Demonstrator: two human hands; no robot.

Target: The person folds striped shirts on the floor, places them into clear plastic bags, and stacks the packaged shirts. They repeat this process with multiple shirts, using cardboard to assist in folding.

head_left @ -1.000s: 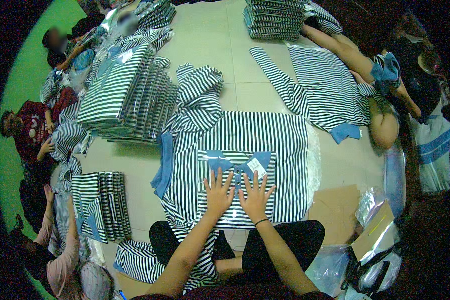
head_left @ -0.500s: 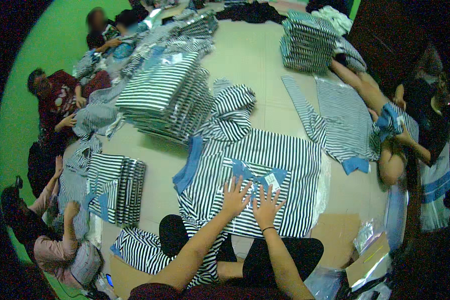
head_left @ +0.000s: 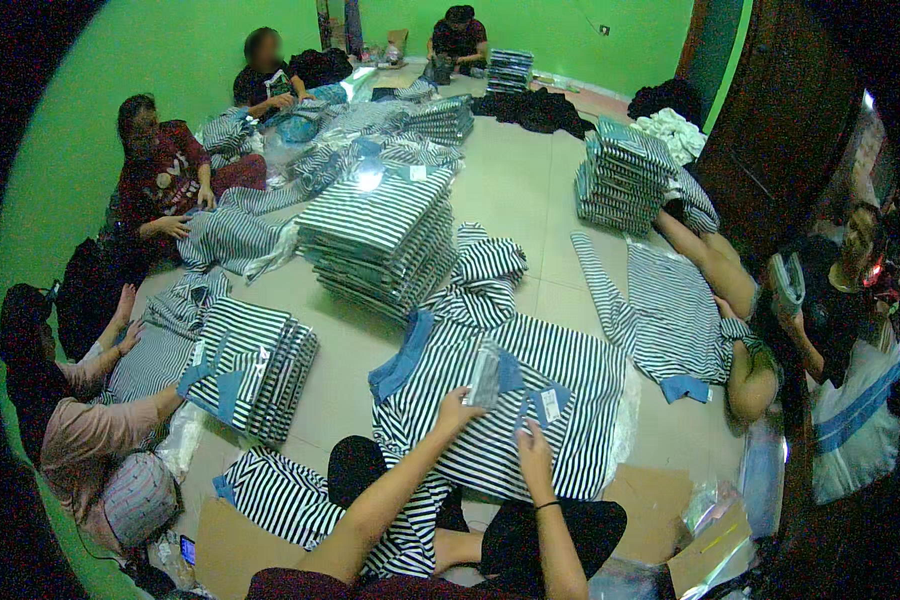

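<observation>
Folded black-and-white striped shirt with blue collar [head_left: 518, 394] held over flat-spread striped cloth garment [head_left: 582, 352]. Left hand [head_left: 459, 408] closed on folded shirt's left edge; right hand [head_left: 535, 456] at near edge, closure cannot tell. Tall striped stack [head_left: 375, 235] beyond garment, leftward.

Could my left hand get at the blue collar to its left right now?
Probably yes. The blue collar lies uncovered, with only striped fabric between it and the left hand. That hand seems to grip the folded striped shirt, though, so it may need to let go first.
</observation>
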